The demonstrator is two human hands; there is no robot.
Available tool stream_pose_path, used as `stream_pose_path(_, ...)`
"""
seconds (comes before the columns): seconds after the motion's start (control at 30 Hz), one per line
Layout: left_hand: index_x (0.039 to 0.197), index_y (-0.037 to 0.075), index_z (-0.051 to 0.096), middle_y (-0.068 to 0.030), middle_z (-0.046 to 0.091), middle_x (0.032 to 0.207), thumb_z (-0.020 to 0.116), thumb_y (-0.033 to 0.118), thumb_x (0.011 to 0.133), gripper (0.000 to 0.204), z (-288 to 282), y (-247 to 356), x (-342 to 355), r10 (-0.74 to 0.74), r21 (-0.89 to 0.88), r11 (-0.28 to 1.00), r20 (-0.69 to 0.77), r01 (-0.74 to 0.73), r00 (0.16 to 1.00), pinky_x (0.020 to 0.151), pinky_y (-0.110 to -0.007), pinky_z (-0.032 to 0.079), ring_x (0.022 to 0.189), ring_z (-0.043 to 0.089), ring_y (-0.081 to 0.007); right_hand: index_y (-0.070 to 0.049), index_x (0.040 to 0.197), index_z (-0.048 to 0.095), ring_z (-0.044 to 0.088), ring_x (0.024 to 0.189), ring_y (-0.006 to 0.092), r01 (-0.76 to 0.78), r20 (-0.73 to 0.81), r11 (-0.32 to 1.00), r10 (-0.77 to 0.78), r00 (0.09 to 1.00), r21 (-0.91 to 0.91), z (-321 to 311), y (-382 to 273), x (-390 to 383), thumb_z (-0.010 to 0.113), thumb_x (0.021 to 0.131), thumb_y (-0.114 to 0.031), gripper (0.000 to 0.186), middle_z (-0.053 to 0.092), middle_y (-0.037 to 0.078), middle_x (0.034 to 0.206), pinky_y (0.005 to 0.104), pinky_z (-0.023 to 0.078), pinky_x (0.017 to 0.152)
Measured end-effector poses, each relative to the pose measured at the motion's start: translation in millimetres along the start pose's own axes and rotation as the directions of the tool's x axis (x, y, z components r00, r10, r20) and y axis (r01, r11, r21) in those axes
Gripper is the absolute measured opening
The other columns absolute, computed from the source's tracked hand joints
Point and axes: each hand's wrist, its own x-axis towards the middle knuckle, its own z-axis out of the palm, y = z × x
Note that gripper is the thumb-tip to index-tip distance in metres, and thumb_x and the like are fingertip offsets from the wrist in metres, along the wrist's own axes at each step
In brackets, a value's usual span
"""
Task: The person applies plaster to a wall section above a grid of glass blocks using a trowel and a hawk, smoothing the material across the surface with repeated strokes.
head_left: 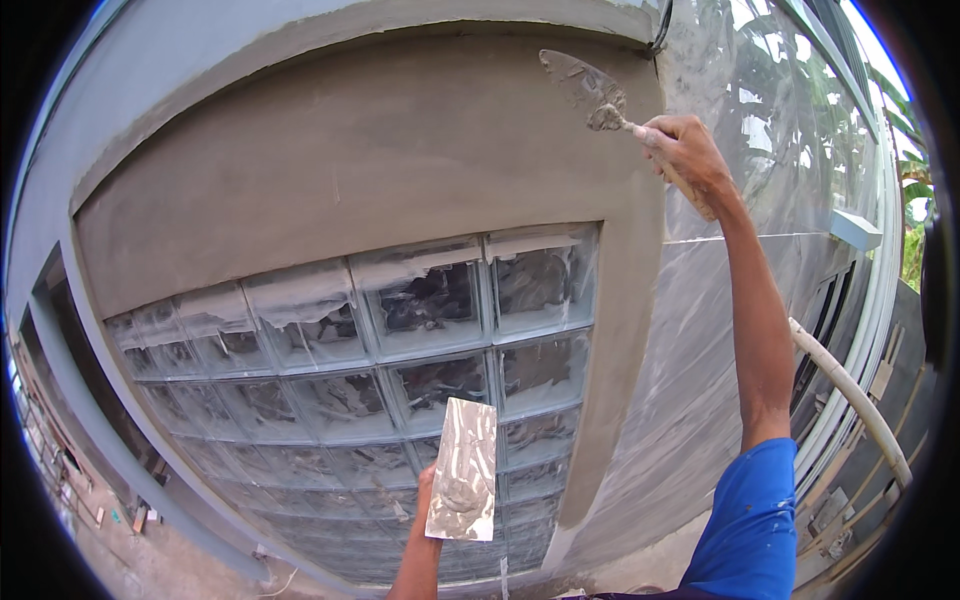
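Observation:
My right hand (692, 155) is raised at the upper right, its fingers wrapped round the handle of a pointed trowel (582, 86). Grey mortar clings to the blade, which points up and left in front of the plastered wall (380, 130). Low in the middle, my left hand (428, 492) grips a rectangular metal plastering trowel (466, 445) from behind, so most of its fingers are hidden. Wet smears and a small lump of mortar lie on its face. Behind it is a panel of glass blocks (430, 300), its upper rows smeared with pale mortar.
A grey plaster strip (630, 330) borders the blocks on the right, beside a wall hung with clear plastic sheeting (690, 330). A pale curved pole (855, 395) stands right of my right arm. Planks and debris (850, 510) lie at the lower right.

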Motion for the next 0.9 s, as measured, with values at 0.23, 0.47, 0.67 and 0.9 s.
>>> stream_pose_path(0.23, 0.121, 0.002, 0.05, -0.0135, 0.059, 0.111, 0.046, 0.014, 0.093, 0.032, 39.8, 19.1, -0.1, 0.001, -0.38, 0.925, 0.028, 0.01, 1.0, 0.077, -0.036, 0.055, 0.093, 0.062, -0.0231, 0.002, 0.084, 0.066, 0.058, 0.053, 0.0108, -0.426, 0.717, 0.777, -0.047, 0.696, 0.464, 95.2, -4.3, -128.0, 0.064, 0.083, -0.024, 0.026, 0.06, 0.007, 0.063, 0.0239, 0.047, 0.045)
stream_pose_path(0.47, 0.131, 0.004, 0.04, -0.0137, 0.048, 0.128, 0.044, 0.016, 0.093, 0.039, 45.6, 33.5, -17.8, 0.15, -0.439, 0.889, 0.012, -0.13, 0.989, 0.09, -0.039, 0.049, 0.112, 0.052, -0.0255, -0.001, 0.073, 0.066, 0.051, 0.048, 0.0098, -0.392, 0.917, 0.866, -0.162, 0.366, 0.31, 152.9, 3.8, -212.9, 0.062, 0.085, -0.033, 0.035, 0.054, 0.002, 0.055, 0.0264, 0.041, 0.046)
stream_pose_path(0.67, 0.127, 0.004, 0.044, -0.0152, 0.053, 0.121, 0.042, 0.023, 0.093, 0.04, 47.0, 46.2, -25.1, 0.345, 0.113, 0.932, 0.021, -0.345, 0.938, 0.084, -0.04, 0.052, 0.104, 0.058, -0.027, 0.0, 0.073, 0.066, 0.052, 0.047, 0.0128, -0.264, 0.927, 0.964, 0.065, 0.37, 0.038, 122.5, 51.2, -213.3, 0.065, 0.08, -0.034, 0.034, 0.053, 0.004, 0.053, 0.0297, 0.041, 0.049)
stream_pose_path(0.9, 0.124, 0.006, 0.046, -0.0145, 0.057, 0.11, 0.04, 0.046, 0.086, 0.055, 10.2, 58.6, -18.4, 0.187, -0.462, 0.877, 0.077, -0.131, 0.979, 0.076, -0.044, 0.054, 0.094, 0.061, -0.0285, 0.001, 0.087, 0.064, 0.057, 0.061, 0.028, 0.008, 0.677, 0.986, -0.119, 0.727, 0.165, 100.4, 12.1, -258.0, 0.072, 0.066, -0.016, 0.028, 0.059, 0.012, 0.069, 0.0327, 0.044, 0.056)
